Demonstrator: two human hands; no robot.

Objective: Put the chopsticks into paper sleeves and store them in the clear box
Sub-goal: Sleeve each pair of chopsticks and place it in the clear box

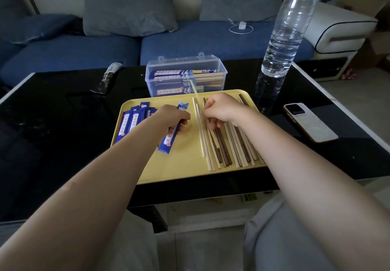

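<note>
The left hand (171, 116) grips a blue paper sleeve (168, 138), fingers curled round its middle, the sleeve slanting from its open top near the tray's centre down toward the near edge. The right hand (221, 109) has its fingers curled over the loose chopsticks (223, 146) and pinches a pale chopstick (195, 90) whose blurred far end points up toward the box.

Both hands work over a yellow tray (185, 165). The loose chopsticks, pale and dark brown mixed, lie in a row on its right half, running near to far. A fan of empty sleeves (133, 122) lies on its left half, just beside the left wrist.

Just behind the tray stands the clear box (185, 76), lid open, with sleeved chopsticks stacked lengthwise inside.

The tray and box rest on a black table (63, 133). A water bottle (282, 38) stands to the right of the box, and a phone (309, 121) lies face down right of the tray. A dark wrapper (107, 76) lies left of the box. A blue sofa (190, 38) with 2 cushions sits behind the table.
</note>
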